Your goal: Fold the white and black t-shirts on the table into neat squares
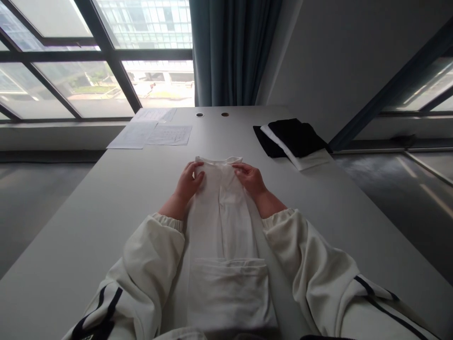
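White trousers [207, 212] lie lengthwise on the table in front of me, waistband at the far end. Their near end is folded back over itself into a flat, layered panel [230, 293]. At the left corner of the waistband, my left hand [190, 182] pinches the cloth between thumb and fingers. My right hand [249, 178] grips the right side just below the waistband, fingers on top of the cloth. Part of the fabric under both hands is hidden.
A white table [116, 212] spans the view. Folded black and white garments [293, 137] are stacked at the back right. Printed paper sheets [170, 134] lie at the back left. Two round cable holes sit near the far edge, before a blue curtain [230, 56] and windows.
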`<action>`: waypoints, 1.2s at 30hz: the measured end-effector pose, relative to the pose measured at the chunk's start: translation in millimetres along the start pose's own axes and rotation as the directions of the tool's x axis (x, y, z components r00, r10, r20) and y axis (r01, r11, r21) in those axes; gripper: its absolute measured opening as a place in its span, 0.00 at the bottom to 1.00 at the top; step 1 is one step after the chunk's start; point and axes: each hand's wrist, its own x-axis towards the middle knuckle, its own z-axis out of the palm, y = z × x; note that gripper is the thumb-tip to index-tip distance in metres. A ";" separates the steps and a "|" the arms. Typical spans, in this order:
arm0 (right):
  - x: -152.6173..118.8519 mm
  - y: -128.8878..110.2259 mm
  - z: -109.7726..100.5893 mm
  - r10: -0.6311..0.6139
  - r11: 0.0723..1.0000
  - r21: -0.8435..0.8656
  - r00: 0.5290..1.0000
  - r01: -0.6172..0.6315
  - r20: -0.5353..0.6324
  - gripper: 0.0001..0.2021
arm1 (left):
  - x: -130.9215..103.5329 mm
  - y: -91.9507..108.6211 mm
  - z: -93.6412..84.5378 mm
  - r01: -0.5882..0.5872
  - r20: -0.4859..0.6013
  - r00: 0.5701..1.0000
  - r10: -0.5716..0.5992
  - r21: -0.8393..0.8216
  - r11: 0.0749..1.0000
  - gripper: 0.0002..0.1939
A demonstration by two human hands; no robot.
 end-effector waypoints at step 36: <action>-133.5 -50.6 -70.6 -0.258 0.845 -0.219 0.731 0.488 0.632 0.07 | -128.5 85.0 -76.1 -0.263 0.633 0.770 0.080 0.200 0.944 0.09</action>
